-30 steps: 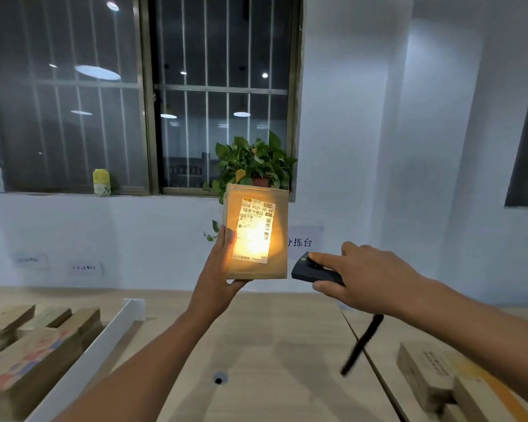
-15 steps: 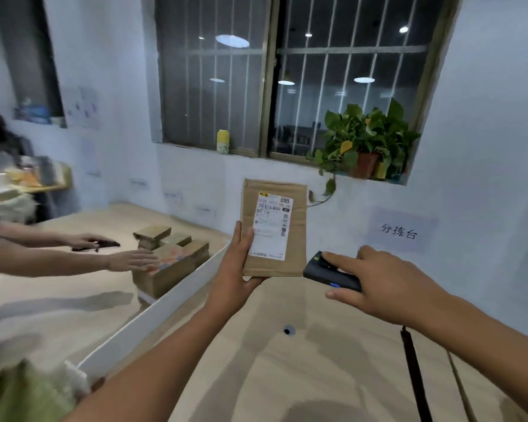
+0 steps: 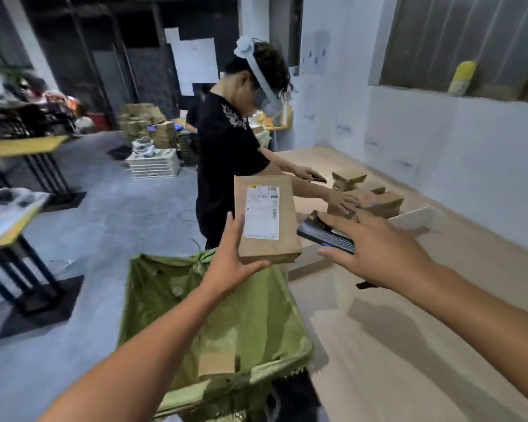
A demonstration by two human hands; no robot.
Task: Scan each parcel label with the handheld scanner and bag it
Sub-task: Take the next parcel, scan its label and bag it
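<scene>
- The table (image 3: 409,345) is filling the view from 2 to 5 o'clock, with its pale wood top.
- The green bag (image 3: 226,315) is standing open at 6 o'clock, just beside the table edge. One small box (image 3: 215,363) is lying inside it.
- Another person (image 3: 226,153) in a black shirt is standing at 12 o'clock and is touching a pile of boxes (image 3: 375,199) on the table at 2 o'clock.
- The parcel (image 3: 285,239) is being held upright in the air near the centre, above the far rim of the bag. Its label (image 3: 261,214) is facing the camera.
- The left hand (image 3: 229,266) is gripping the parcel from below and from the left side, thumb on the front, fingers behind.
- The right hand (image 3: 378,251) is at 3 o'clock, holding the scanner (image 3: 323,234), with fingers lying along its top and the thumb under it.
- The scanner is sitting just beside the right edge of the parcel; whether they are touching, I cannot tell.
</scene>
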